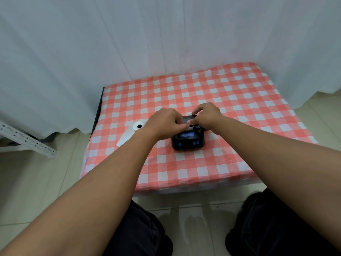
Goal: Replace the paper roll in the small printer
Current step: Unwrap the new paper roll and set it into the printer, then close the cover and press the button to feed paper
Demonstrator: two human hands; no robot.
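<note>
A small black printer (pixel 188 141) with a lit blue screen and blue buttons stands near the middle of the checked table. Its lid (pixel 188 119) is raised behind my fingers. My left hand (pixel 166 121) reaches in from the left, fingertips pinching at the top opening. My right hand (pixel 206 115) comes from the right, its fingers on the lid and top edge. A sliver of white paper (pixel 187 128) shows between the fingertips. A white paper roll (pixel 138 126) with a loose strip (pixel 126 136) lies on the table to the left, partly behind my left wrist.
The low table carries a red-and-white checked cloth (pixel 230 108). White curtains (pixel 147 34) hang behind it. A white perforated metal rail (pixel 25 139) lies on the tiled floor at the left. My knees in dark trousers (pixel 140 228) are below the table's near edge.
</note>
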